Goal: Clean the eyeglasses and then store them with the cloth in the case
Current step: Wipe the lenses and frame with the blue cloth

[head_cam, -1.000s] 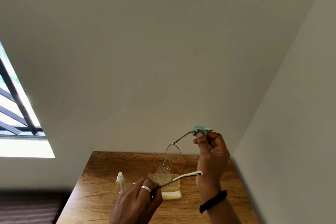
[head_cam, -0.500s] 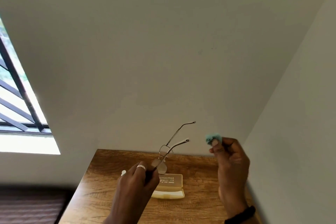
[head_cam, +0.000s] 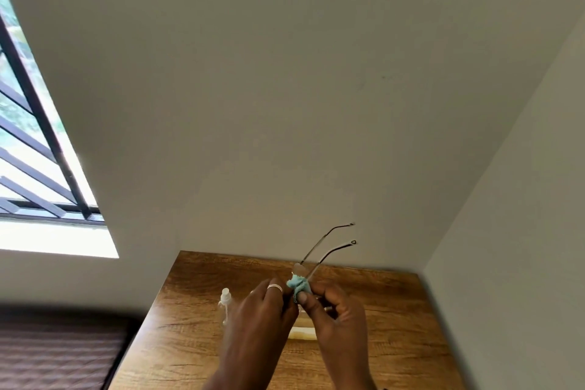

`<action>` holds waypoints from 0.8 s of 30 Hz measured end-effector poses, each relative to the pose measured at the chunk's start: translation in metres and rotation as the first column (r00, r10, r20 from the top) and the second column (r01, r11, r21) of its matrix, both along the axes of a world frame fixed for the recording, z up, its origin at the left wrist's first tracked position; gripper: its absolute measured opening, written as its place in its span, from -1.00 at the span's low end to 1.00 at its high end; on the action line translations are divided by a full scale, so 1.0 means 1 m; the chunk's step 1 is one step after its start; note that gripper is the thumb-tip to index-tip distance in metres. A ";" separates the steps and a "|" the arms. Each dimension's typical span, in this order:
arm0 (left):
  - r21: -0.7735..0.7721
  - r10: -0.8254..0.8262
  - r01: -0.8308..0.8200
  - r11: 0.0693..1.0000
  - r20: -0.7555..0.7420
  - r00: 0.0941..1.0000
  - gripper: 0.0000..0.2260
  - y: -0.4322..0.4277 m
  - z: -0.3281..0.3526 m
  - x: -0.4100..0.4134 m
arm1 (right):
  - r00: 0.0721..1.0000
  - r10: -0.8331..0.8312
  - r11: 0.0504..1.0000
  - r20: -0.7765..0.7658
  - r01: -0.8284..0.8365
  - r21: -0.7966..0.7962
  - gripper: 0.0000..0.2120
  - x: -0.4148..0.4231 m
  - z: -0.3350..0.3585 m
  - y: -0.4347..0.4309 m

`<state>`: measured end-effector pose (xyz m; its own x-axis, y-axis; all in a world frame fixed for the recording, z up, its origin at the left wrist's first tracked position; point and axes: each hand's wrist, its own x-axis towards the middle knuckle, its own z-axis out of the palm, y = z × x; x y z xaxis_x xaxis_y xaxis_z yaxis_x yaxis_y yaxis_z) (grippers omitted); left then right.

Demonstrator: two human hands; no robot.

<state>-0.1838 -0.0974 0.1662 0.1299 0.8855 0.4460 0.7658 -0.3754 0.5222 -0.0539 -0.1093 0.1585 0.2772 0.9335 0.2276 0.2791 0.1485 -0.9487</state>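
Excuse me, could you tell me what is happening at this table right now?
A person is cleaning a pair of eyeglasses above a wooden table. The left hand holds the eyeglasses by the frame, temples pointing up and away, while the right hand pinches a teal cloth against a lens. A small spray bottle stands on the table to the left, and the pale case lies beneath the hands, mostly hidden.
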 end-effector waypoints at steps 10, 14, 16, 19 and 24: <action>0.076 -0.164 0.155 0.985 0.122 0.979 -0.72 -0.003 -0.020 -0.003 | 0.994 0.051 0.993 -0.099 -0.061 -0.099 -0.87 0.018 0.033 -0.001; 0.155 -0.095 0.044 0.987 0.339 0.936 -0.75 0.004 -0.047 -0.021 | 0.820 0.098 0.964 -0.564 -0.219 -0.150 -0.74 0.043 0.055 0.008; 0.135 -0.079 0.026 0.991 0.400 0.913 -0.69 0.010 -0.057 -0.028 | 0.639 0.113 0.940 -0.761 -0.317 -0.127 -0.67 0.053 0.062 0.012; 0.163 -0.144 0.086 0.983 0.387 0.911 -0.61 0.017 -0.053 -0.030 | 0.393 0.143 0.898 -0.908 -0.437 -0.048 -0.55 0.061 0.069 0.017; 0.240 -0.217 0.132 0.962 0.370 0.903 -0.67 0.027 -0.036 -0.019 | 0.219 0.160 0.872 -0.962 -0.488 0.033 -0.58 0.062 0.075 0.022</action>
<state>-0.2028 -0.0703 0.1302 0.0522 0.7484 0.6612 0.4288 -0.6147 0.6620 0.0083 -0.0878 0.2331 -0.2024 0.9637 -0.1742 -0.8127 -0.2645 -0.5192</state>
